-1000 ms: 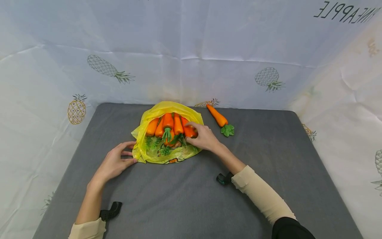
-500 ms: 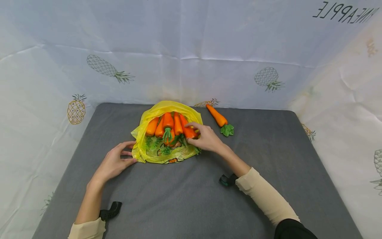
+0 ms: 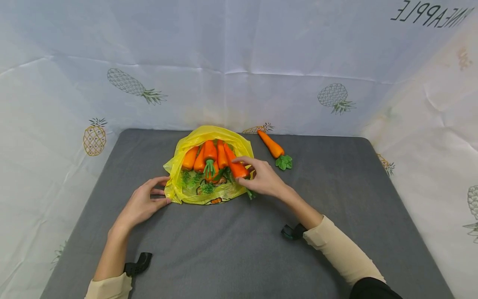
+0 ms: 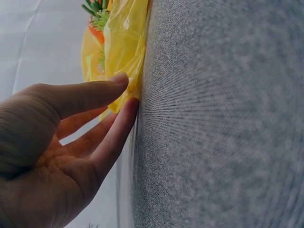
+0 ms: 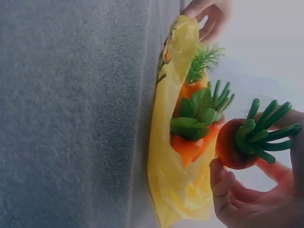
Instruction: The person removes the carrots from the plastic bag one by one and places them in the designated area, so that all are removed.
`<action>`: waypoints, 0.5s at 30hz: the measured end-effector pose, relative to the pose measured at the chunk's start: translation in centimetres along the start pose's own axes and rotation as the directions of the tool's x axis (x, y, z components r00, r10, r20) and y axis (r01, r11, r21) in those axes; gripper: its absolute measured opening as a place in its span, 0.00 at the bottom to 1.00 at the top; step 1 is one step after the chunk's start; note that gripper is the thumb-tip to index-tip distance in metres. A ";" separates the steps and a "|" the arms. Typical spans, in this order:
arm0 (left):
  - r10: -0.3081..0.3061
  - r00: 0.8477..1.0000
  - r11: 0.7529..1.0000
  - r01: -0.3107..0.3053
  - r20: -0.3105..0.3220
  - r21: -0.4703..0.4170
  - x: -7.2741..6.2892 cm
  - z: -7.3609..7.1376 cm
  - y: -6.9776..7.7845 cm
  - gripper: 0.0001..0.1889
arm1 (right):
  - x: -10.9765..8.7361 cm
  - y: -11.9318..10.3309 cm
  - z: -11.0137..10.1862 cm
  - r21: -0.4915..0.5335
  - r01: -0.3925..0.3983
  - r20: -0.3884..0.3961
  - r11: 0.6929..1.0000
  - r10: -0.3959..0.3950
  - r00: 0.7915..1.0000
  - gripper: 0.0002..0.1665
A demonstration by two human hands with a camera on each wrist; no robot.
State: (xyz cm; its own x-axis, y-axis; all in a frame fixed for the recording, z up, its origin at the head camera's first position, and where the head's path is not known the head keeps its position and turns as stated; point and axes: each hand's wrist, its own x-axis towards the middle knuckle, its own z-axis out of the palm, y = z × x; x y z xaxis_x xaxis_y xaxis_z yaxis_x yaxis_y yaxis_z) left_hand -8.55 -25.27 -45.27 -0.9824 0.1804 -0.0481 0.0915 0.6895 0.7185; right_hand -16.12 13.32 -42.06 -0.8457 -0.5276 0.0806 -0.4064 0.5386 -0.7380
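Observation:
A yellow plastic bag [image 3: 209, 132] lies at the back of the table with its mouth facing me. Inside are several orange carrots [image 3: 189, 158] with green tops. My left hand [image 3: 143, 202] pinches the bag's left edge between thumb and fingers, low by the tabletop. My right hand [image 3: 264, 179] holds one carrot [image 3: 234, 165] at the right side of the bag's mouth. In the right wrist view this carrot's stubby green stems [image 5: 263, 130] point toward the camera, and fingers grip round its thick end. Its narrow tip still overlaps the other carrots in the head view.
Right of the bag, a single loose carrot [image 3: 273, 146] with a leafy green top lies near the back edge of the grey-covered table [image 3: 231, 249]. A white cloth [image 3: 239, 95] printed with pineapples hangs behind the table.
My right hand has drawn the carrot slightly toward me and to the right, and its green stems now show past the bag's edge. The left hand stays in place on the bag.

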 end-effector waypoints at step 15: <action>-0.004 1.000 1.000 0.004 -0.001 -0.001 0.0 0.1 -0.2 0.35 | -1.3 0.3 -3.8 0.041 -0.030 -0.095 0.999 0.033 0.995 0.31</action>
State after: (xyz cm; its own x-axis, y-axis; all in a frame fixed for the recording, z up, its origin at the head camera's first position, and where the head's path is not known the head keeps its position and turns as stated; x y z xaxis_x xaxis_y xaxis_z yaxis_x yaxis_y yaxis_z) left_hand -8.52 -25.33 -45.50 -0.9829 0.1770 -0.0500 0.0875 0.6892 0.7193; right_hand -16.48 16.70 -39.85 -0.8879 -0.4442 0.1194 -0.3666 0.5266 -0.7670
